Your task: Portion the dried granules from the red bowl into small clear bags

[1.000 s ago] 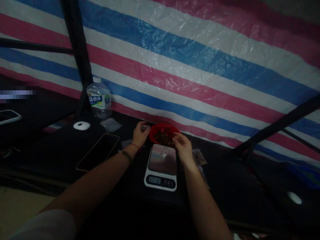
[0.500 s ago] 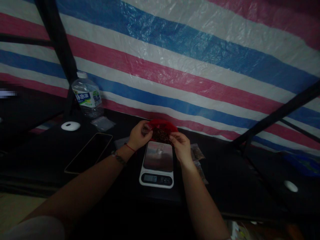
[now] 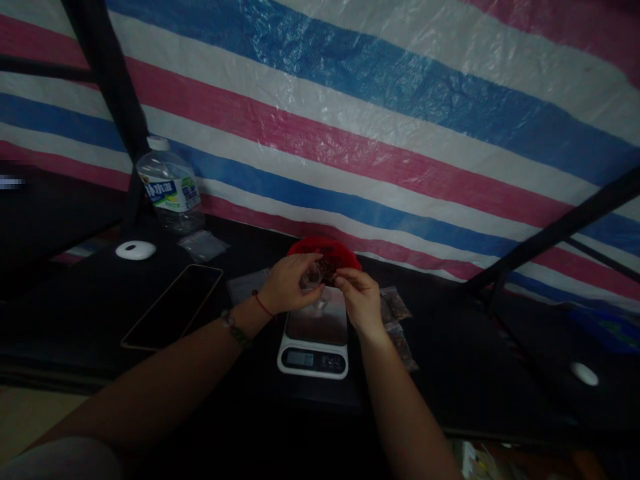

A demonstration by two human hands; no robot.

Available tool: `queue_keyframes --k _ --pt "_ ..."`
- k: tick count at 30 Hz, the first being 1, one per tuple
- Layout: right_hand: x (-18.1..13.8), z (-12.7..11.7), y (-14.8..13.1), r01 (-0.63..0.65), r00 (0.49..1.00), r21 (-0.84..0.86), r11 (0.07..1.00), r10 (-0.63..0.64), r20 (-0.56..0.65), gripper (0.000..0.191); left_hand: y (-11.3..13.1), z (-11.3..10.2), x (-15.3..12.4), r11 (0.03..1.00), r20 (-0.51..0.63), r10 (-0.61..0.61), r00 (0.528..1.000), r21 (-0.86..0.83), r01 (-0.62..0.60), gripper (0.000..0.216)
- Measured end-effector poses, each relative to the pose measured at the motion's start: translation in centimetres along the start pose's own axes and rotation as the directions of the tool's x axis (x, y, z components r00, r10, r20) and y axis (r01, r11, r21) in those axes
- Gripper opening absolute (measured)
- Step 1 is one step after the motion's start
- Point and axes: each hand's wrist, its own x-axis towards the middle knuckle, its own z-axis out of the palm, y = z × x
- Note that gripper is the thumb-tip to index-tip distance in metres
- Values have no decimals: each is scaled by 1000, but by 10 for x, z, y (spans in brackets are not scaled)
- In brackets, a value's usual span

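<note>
My left hand [image 3: 286, 285] and my right hand [image 3: 358, 299] meet above the far end of a small white kitchen scale [image 3: 314, 341]. The left hand's fingers are closed on a small clear plastic bag [image 3: 313, 275]. The right hand's fingertips are pinched together at the bag's mouth; what they hold is too small to make out. Just behind the hands stands a red bowl [image 3: 330, 249] holding dark brown bits.
A dark tablet [image 3: 173, 307], a white round puck [image 3: 135, 250], a water bottle [image 3: 169, 189] and an empty clear bag [image 3: 204, 244] lie at the left. Small filled bags [image 3: 397, 319] lie right of the scale. A striped tarp hangs behind; black poles cross at both sides.
Both hands have come together over the scale, in front of the bowl. The left hand moved right with the clear bag. The camera shifted slightly.
</note>
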Motion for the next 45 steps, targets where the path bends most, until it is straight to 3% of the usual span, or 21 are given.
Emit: queue_keyframes --k 6,12,17,20,23,29,32,36,38,41,43,45 --pt "-6 3 -4 -19 999 31 999 18 38 16 12 1 -1 1000 50 -6 999 -13 7 57" --pt "-8 6 -13 103 994 -115 988 -97 50 13 17 3 -2 999 42 -19 999 -41 20 57" --pt "-12 10 -22 84 996 -167 982 -75 57 18 21 5 -3 999 38 -28 999 -26 29 56" --pt "-12 11 -29 213 975 -310 927 -181 127 7 23 5 -3 999 52 -33 998 -32 35 57" --pt "-11 10 -35 353 933 -410 841 -284 222 12 21 6 -4 998 25 -39 999 -42 40 58" --pt "-11 7 -39 459 880 -488 742 -307 362 9 14 9 -5 998 3 -58 998 -37 58 65" --pt "-11 1 -43 452 889 -489 746 -334 313 10 13 8 -5 994 -17 -55 998 -95 53 75" --pt "-10 -7 -49 447 894 -422 789 -411 179 10 8 6 -6 943 14 2 1000 -333 3 90" --pt "-11 -7 -49 450 893 -379 809 -407 191 11 6 5 -6 921 62 23 998 -391 3 81" --pt "-12 -4 -45 426 904 -338 839 -384 188 12 4 5 -7 926 126 21 992 -377 28 48" --pt "-10 -2 -41 366 931 -293 883 -346 119 16 5 5 -6 931 123 -24 992 -358 66 32" --pt "-7 -1 -36 263 965 -202 943 -255 66 31 7 5 -5 924 95 -68 993 -368 98 27"
